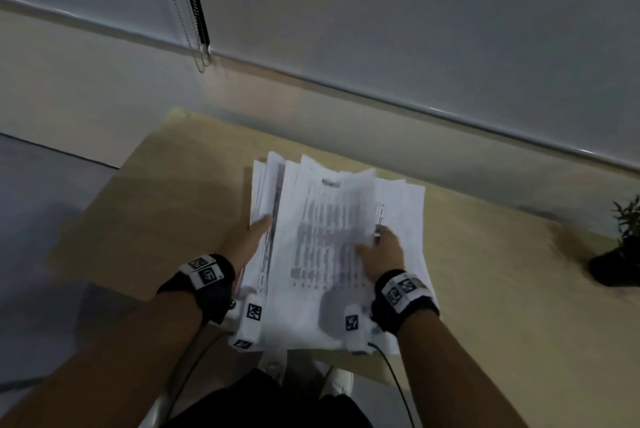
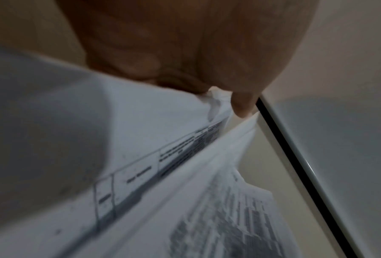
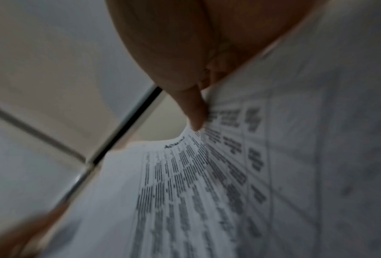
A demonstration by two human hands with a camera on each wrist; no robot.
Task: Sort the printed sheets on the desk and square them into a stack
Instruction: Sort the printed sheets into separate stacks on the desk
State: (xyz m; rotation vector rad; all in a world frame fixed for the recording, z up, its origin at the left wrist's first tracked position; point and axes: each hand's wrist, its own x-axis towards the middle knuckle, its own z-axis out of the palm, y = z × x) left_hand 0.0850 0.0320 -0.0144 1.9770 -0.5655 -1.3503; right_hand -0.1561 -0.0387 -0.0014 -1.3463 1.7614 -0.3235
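A loose, fanned pile of printed sheets (image 1: 398, 219) lies on the pale wooden desk (image 1: 491, 254), its edges uneven. My left hand (image 1: 258, 230) holds the pile's left edge, thumb on top and the other fingers hidden under the paper. The left wrist view shows its fingers (image 2: 141, 64) curled against the sheets (image 2: 141, 157). At the right side my right hand (image 1: 379, 242) pinches the top sheet (image 1: 322, 247), a page of dense text whose right edge curls upward. In the right wrist view the thumb (image 3: 196, 111) presses on that text sheet (image 3: 185, 192).
A small potted plant (image 1: 620, 254) stands at the desk's right end. A window sill and roller blinds with a bead cord (image 1: 194, 29) run behind the desk. The desk's left edge drops to grey floor (image 1: 52, 219). Bare desk surface lies on both sides of the pile.
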